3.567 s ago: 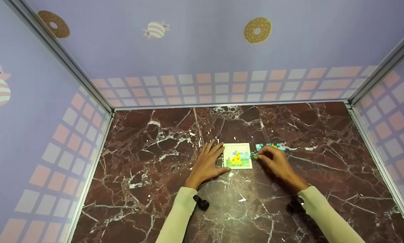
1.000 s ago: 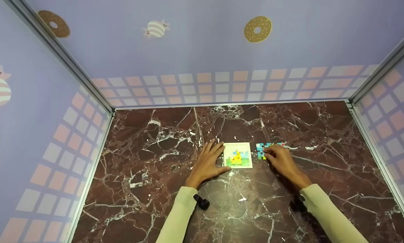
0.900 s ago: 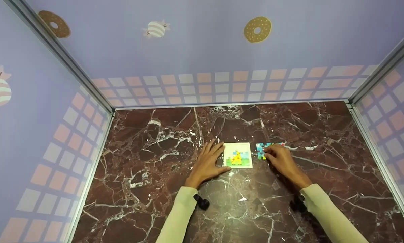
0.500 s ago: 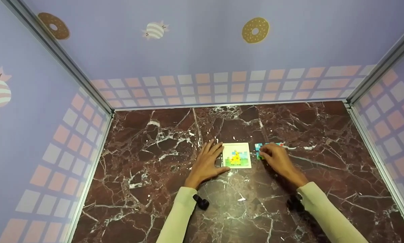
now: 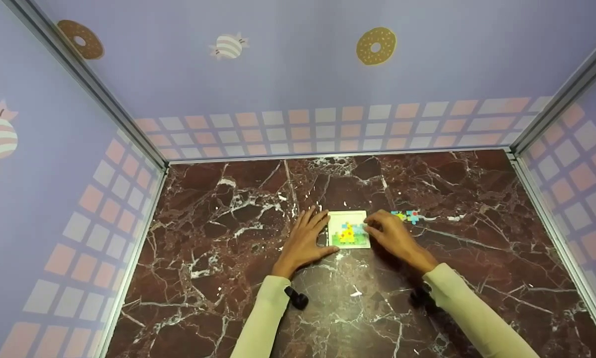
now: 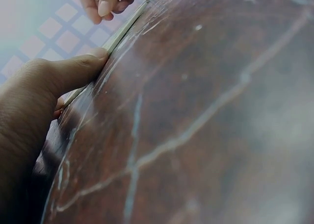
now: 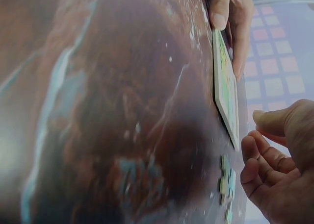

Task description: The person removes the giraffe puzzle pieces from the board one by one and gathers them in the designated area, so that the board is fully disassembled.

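Observation:
A small square puzzle board (image 5: 348, 216) with a pale frame lies flat on the marble-patterned table, a yellow giraffe and blue and green pieces in its lower part. My left hand (image 5: 304, 243) steadies its left side, fingers spread beside the edge and thumb on the near left corner. Over the right edge is my right hand (image 5: 395, 238), thumb and fingertips together as if pinching a small puzzle piece, mostly hidden by the fingers. In the right wrist view the curled right hand (image 7: 279, 160) hovers near the end of the board (image 7: 226, 87).
Loose jigsaw pieces (image 5: 410, 217), blue with yellow and red, lie right of the board, partly behind my right hand. The loose pieces (image 7: 224, 182) also show in the right wrist view. A patterned wall (image 5: 298, 74) stands behind the table, with side walls left and right.
My right hand has moved left from the loose pieces to the board's right edge, uncovering more of the pieces on the right. My left hand has stayed in place.

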Demonstrator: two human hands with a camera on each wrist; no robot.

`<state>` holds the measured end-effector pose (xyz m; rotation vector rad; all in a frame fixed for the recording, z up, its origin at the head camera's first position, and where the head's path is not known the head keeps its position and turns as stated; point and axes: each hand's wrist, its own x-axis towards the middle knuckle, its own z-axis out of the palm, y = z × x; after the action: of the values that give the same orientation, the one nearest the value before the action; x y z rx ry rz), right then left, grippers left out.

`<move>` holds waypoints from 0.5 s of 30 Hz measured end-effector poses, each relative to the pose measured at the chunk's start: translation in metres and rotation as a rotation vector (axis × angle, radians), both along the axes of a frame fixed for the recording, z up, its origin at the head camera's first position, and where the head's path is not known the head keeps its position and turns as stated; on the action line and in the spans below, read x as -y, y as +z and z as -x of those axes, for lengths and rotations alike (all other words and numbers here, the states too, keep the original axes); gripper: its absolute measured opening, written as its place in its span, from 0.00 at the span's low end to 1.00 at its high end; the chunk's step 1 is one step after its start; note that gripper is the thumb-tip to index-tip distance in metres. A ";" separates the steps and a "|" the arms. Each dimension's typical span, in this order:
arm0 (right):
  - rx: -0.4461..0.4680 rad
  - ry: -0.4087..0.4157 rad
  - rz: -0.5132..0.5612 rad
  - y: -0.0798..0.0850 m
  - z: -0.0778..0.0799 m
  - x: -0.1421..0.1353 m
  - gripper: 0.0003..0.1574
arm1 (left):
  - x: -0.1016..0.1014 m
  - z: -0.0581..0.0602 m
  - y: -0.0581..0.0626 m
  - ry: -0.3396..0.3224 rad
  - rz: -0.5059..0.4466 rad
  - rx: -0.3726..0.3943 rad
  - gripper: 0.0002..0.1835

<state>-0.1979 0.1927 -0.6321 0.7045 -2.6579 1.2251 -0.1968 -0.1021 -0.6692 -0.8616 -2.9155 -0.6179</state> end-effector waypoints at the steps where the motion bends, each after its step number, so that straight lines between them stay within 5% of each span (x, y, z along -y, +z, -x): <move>1: -0.003 0.007 -0.002 0.000 0.000 0.002 0.06 | 0.000 0.000 0.000 0.000 0.003 -0.002 0.54; 15: 0.023 0.088 -0.086 0.003 0.005 0.024 0.11 | 0.000 0.000 0.000 -0.007 -0.016 0.008 0.54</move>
<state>-0.2025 0.1684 -0.6291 0.8330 -2.7404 1.1516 -0.1964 -0.1020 -0.6689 -0.8702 -2.9119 -0.6453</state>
